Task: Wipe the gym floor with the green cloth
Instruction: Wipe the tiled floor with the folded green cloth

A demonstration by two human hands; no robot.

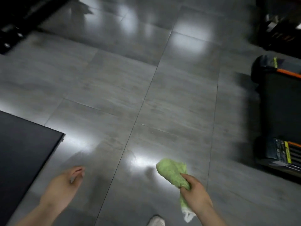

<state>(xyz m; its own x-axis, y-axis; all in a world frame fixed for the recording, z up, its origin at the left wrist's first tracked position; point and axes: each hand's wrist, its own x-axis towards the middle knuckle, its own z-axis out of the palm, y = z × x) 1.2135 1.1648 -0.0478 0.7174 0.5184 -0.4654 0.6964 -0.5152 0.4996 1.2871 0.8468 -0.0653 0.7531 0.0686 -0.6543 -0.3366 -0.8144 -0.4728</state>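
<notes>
The gym floor (114, 82) is made of large glossy grey tiles with bright light reflections. My right hand (196, 192) grips a bunched green cloth (171, 172) at the lower right, above the floor; the cloth's front end sticks out past my fingers and a pale end hangs below my hand. My left hand (65, 186) hangs at the lower left, holding nothing, with its fingers loosely curled.
A dark mat (24, 152) lies at the left edge. A black treadmill (280, 111) with orange trim stands at the right. Dark gym equipment (19, 20) fills the top left corner, and more (280, 22) the top right. A white shoe (156, 221) shows at the bottom.
</notes>
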